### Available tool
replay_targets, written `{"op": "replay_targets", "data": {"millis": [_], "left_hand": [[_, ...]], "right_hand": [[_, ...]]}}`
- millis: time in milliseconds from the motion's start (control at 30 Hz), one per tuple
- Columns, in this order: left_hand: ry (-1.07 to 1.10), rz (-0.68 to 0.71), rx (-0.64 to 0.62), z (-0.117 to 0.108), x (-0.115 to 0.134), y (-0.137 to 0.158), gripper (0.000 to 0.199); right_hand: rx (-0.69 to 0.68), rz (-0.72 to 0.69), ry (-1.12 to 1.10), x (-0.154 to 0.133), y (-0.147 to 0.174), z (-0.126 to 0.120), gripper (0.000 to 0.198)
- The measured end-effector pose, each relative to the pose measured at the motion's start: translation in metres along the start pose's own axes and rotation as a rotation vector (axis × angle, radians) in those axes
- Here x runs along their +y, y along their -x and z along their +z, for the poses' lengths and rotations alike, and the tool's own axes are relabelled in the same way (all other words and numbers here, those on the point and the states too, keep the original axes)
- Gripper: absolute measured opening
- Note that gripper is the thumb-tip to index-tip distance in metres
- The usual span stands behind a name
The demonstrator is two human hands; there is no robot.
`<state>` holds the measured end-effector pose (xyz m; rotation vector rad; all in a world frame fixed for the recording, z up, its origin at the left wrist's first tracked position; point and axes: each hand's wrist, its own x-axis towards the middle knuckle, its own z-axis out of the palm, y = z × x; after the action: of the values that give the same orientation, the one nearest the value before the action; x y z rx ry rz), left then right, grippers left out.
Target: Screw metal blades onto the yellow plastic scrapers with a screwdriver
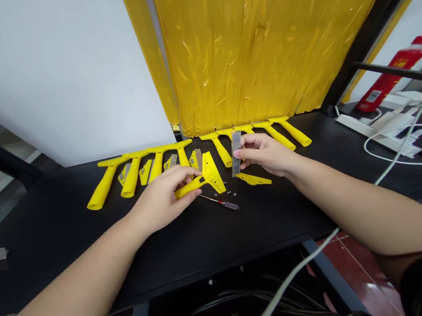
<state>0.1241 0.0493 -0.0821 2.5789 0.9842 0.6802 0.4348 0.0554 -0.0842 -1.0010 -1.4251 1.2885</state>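
My left hand (171, 193) is closed round the grip of a yellow plastic scraper handle (212, 172), its wide head with small holes turned to the right. Between the thumb and fingers of my right hand (266, 153) is a flat grey metal blade (236, 154), held upright. Just below that blade, a yellow cover plate (254, 178) lies on the black table (208, 244). A screwdriver (228, 205) with a dark purple handle rests by my left fingertips, partly hidden by them. Several tiny screws and nuts (235, 194) are scattered near it.
Yellow scraper handles (131, 178) line the back of the table, some with blades and cover plates between them. More handles (295, 131) stand behind my right hand. White cables (392, 166) and a red bottle (394, 74) are at the right. A pale cable crosses the table's front edge.
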Motion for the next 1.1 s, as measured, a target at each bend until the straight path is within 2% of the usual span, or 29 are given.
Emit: {"op": "replay_targets", "data": {"millis": [133, 267, 733, 1100], "left_hand": [[-0.003, 0.011, -0.004, -0.0005, 0.0005, 0.0008, 0.030], [0.010, 0.000, -0.003, -0.0001, 0.0009, 0.0010, 0.030], [0.004, -0.037, -0.030, -0.0006, -0.0027, -0.0002, 0.032], [0.015, -0.032, -0.017, 0.0010, -0.0032, -0.0008, 0.030]], "right_hand": [[-0.070, 0.104, -0.001, -0.0012, 0.0025, 0.0042, 0.041], [-0.089, 0.128, 0.032, -0.0004, 0.0030, 0.0065, 0.041], [-0.141, 0.080, 0.011, 0.0061, 0.0001, 0.0037, 0.038], [-0.117, 0.003, 0.019, -0.0008, 0.0033, 0.0051, 0.038]]}}
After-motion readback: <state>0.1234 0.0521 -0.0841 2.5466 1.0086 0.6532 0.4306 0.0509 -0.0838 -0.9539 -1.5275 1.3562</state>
